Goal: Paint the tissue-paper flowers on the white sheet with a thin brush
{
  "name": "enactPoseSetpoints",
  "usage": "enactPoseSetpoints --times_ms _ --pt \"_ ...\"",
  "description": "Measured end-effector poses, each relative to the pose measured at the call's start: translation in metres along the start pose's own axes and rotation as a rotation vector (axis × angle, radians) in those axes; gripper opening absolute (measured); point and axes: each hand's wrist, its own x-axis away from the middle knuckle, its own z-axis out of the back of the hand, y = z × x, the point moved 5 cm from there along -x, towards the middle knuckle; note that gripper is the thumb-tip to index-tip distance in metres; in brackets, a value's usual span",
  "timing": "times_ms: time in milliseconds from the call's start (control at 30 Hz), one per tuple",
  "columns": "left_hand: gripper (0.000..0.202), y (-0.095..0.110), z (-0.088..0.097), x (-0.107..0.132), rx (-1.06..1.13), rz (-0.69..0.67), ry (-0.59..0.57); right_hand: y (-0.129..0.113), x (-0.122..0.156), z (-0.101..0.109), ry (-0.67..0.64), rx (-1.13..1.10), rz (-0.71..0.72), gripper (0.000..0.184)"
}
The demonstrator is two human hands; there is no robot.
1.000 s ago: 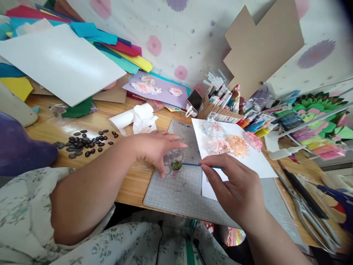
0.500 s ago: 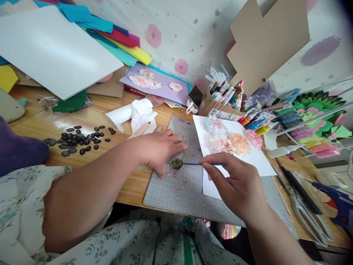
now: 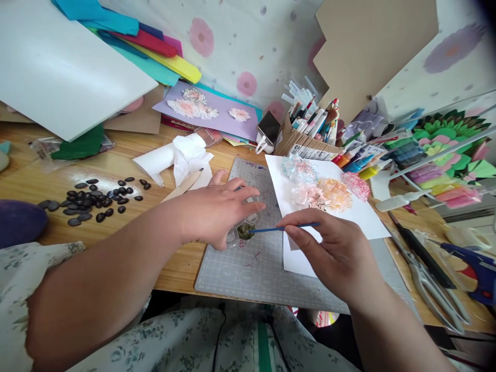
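Note:
Between the thumb and fingers of my right hand (image 3: 335,248) is a thin blue paintbrush (image 3: 267,229), held nearly level. Its tip, too small to make out, rests in a well of dark olive-green paint (image 3: 246,231). That well belongs to a clear palette (image 3: 232,237) with round cups on the grey cutting mat (image 3: 232,268). My left hand (image 3: 225,209) spreads over the palette, fingers apart, thumb at its near edge; it hides much of the palette, and I cannot tell how firmly it touches.
Right of the palette, white paper (image 3: 298,258) carries ruffled pastel clusters (image 3: 325,194). Black pebbles (image 3: 93,199) lie scattered at left. Crumpled white tissue (image 3: 189,155) is behind my left hand. Scissors (image 3: 430,289), a blue glue gun (image 3: 476,266) and a pen box (image 3: 306,139) stand around.
The view has shifted slightly, so the desk things at left appear further left. The brush tip stays in the green well, and both hands keep much the same pose.

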Motion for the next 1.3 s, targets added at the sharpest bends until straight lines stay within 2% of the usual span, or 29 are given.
enactPoseSetpoints --times_ms 167,300,433,600,733,1000,1133,1300 --pt "0.093 0.002 0.001 0.001 -0.022 -0.004 -0.009 -0.001 -0.004 0.002 0.017 -0.013 0.001 0.006" --pt "0.088 0.004 0.003 0.003 -0.048 -0.016 0.021 -0.005 -0.009 0.002 -0.084 0.009 0.024 0.007" --pt "0.091 0.002 0.000 0.002 -0.035 -0.012 0.008 -0.011 -0.013 0.011 -0.007 0.098 0.087 0.004" --pt "0.087 0.004 0.001 0.004 -0.045 -0.025 0.045 -0.014 -0.018 0.006 -0.049 0.172 0.106 0.006" --pt "0.085 0.007 0.005 0.005 -0.054 -0.047 0.068 -0.012 -0.023 0.003 -0.087 0.150 0.052 0.013" --pt "0.091 0.006 0.005 0.004 -0.040 -0.035 0.063 0.006 -0.036 -0.006 -0.146 0.009 -0.157 0.021" --pt "0.093 0.005 0.004 0.002 -0.020 -0.036 0.041 0.016 -0.035 -0.005 -0.073 -0.101 -0.269 0.018" --pt "0.090 0.004 0.004 0.001 0.002 -0.034 0.033 0.028 -0.023 0.007 0.064 -0.215 -0.313 0.016"
